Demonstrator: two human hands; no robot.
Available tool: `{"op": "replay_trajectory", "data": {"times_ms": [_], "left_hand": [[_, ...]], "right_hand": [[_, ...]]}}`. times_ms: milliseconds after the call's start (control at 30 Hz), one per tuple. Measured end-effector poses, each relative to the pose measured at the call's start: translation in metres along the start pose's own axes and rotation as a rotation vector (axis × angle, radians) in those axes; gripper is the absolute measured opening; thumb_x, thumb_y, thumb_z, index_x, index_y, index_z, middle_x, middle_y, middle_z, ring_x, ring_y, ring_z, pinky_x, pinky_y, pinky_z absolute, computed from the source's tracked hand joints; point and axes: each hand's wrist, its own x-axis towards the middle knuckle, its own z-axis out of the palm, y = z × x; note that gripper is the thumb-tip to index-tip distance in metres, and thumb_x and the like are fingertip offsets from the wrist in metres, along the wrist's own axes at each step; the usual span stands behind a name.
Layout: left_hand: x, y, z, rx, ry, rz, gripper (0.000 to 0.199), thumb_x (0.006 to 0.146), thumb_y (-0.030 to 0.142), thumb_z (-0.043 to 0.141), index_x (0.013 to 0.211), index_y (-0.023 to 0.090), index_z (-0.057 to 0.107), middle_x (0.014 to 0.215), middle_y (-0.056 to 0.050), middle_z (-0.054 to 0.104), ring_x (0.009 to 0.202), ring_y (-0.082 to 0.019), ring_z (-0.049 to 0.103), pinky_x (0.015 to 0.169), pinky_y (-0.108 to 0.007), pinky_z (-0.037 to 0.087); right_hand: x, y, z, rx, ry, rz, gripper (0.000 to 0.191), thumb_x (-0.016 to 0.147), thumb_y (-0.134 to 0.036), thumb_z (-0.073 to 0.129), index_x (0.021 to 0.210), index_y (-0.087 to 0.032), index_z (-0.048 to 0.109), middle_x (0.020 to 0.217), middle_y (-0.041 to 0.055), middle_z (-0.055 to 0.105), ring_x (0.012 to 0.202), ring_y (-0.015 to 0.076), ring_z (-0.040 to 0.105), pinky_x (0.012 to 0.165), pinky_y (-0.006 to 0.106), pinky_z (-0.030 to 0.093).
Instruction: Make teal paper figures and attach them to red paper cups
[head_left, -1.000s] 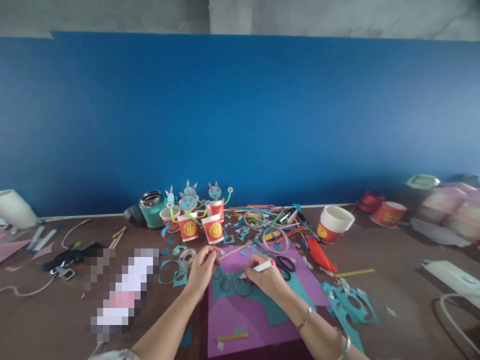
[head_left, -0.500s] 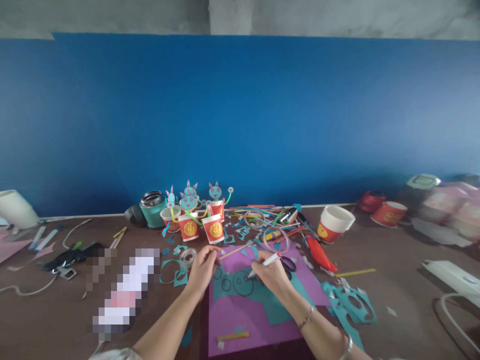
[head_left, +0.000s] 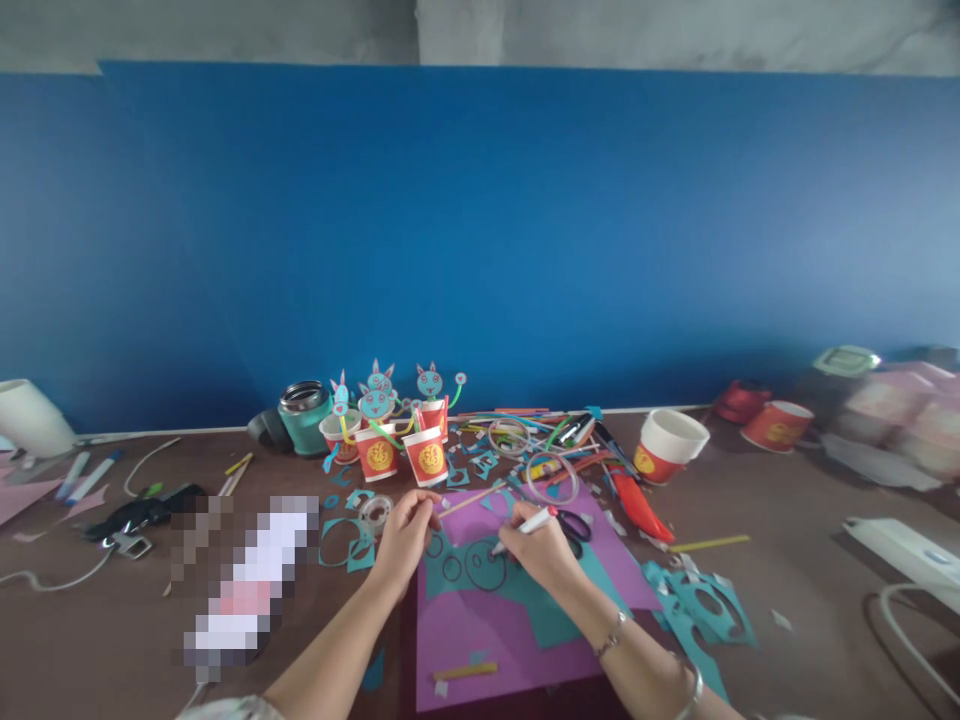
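My right hand [head_left: 541, 545] grips a white marker [head_left: 536, 520] with a red end, its tip on a teal paper sheet [head_left: 555, 620]. A large drawn circle with a smaller oval inside lies under the tip; smaller circles are to its left. My left hand [head_left: 407, 535] rests with curled fingers at the sheet's upper left edge; what its fingers hold, if anything, is hidden. A thin stick [head_left: 472, 500] reaches from near its fingertips towards the back. Under the teal sheet is a purple sheet [head_left: 457, 685]. Black-handled scissors [head_left: 574, 526] lie just behind my right hand.
Decorated paper cups [head_left: 426, 458] with teal animal faces stand at the back, beside a teal flask [head_left: 304, 425]. Pens and straws lie heaped right of them. A white-and-red cup [head_left: 670, 447], a red pouch [head_left: 640, 508] and teal cut-outs [head_left: 701, 610] lie to the right.
The marker tip has shifted slightly left inside the large circle, and my right hand moved a little with it. My left hand has stayed in place.
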Motion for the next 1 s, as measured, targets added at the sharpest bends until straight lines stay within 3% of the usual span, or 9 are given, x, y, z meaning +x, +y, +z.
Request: {"op": "replay_trajectory", "data": {"times_ms": [1000], "left_hand": [[0.0011, -0.0029, -0.0015, 0.029, -0.004, 0.012, 0.023, 0.074, 0.036, 0.051, 0.084, 0.015, 0.055, 0.053, 0.005, 0.051, 0.036, -0.004, 0.030, 0.036, -0.016, 0.018]], "right_hand": [[0.0000, -0.0008, -0.0007, -0.028, 0.012, 0.024, 0.018, 0.058, -0.016, 0.048, 0.048, -0.023, 0.035, 0.036, -0.0077, 0.037, 0.037, 0.0087, 0.035, 0.035, 0.019, 0.023]]}}
